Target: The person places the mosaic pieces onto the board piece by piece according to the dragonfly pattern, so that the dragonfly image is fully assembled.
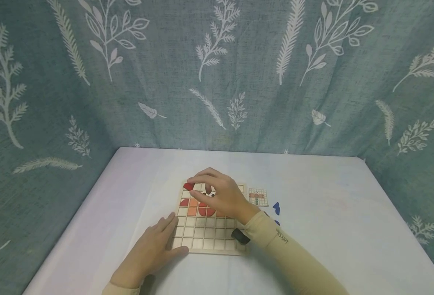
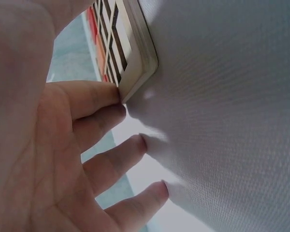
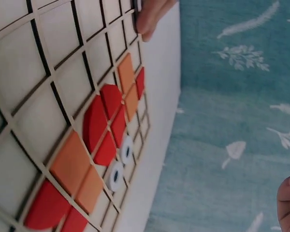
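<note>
While your left hand (image 1: 155, 246) lies at the near left part of the grid board (image 1: 203, 233), its fingers are extended and spread; the left wrist view shows a fingertip against the board's side, with others down on the white table (image 1: 312, 184). Your right hand (image 1: 222, 194) pinches a red piece (image 1: 188, 186) between thumb and fingertips at the board's far left corner; whether the piece touches the board, you cannot tell from these views.

Obstruction is noted: from the head, your right hand and sleeve (image 1: 294, 254) cover much of the board's far and right portions, and the black device (image 1: 241, 237) at your wrist hides part of the near right corner. The right wrist view, where little of that hand shows, gives you the set pieces: a red disc (image 3: 93, 123) made of sections, orange squares (image 3: 70, 159) on both sides, red corner pieces (image 3: 47, 205) beyond them, and two white eye pieces (image 3: 116, 176).

Right of the board lies a pattern card (image 1: 258, 197); just beside it are blue pieces (image 1: 277, 210), some partly behind your forearm. Leaf-patterned fabric (image 1: 257, 123) stands behind the table.
</note>
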Available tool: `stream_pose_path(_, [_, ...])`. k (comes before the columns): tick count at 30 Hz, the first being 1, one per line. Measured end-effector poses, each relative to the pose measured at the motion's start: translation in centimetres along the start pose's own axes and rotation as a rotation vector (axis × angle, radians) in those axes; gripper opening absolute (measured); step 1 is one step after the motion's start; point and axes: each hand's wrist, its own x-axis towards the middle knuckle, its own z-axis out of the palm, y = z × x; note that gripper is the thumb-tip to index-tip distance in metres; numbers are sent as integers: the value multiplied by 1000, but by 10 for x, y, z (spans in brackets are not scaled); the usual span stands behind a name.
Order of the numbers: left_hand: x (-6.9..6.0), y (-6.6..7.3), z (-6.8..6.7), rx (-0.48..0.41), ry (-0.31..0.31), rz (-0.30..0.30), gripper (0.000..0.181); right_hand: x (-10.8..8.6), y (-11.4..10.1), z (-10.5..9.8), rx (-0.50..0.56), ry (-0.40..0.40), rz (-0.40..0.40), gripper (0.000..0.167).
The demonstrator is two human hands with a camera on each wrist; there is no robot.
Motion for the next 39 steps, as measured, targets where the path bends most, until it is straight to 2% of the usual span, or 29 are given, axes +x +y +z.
stream_pose_path(4, [1, 0, -1, 2, -1, 6, 93, 4, 3, 11, -26, -62, 66, 28])
stream_pose_path(6, [1, 0, -1, 5, 2, 10, 93, 6, 4, 15, -51, -118, 108, 28])
stream_pose_path(8, [1, 0, -1, 5, 6, 17, 92, 8, 4, 19, -94, -204, 161, 27])
stream_pose_path(11, [1, 0, 0, 1, 10, 24, 92, 11, 6, 25, -184, -379, 216, 24])
stream_pose_path(14, [1, 0, 0, -6, 13, 28, 92, 10, 7, 34, -279, -537, 225, 25])
stream_pose_path(17, [0, 0, 0, -12, 18, 32, 91, 8, 9, 43, -340, -615, 212, 23])
stream_pose_path(30, [0, -1, 0, -6, 40, 55, 91, 5, 10, 62, -323, -673, 270, 16])
stream_pose_path(35, [0, -1, 1, -13, 28, 50, 92, 4, 11, 64, -321, -681, 285, 16])
stream_pose_path(39, [0, -1, 0, -19, 16, 38, 92, 3, 10, 65, -328, -670, 268, 15])
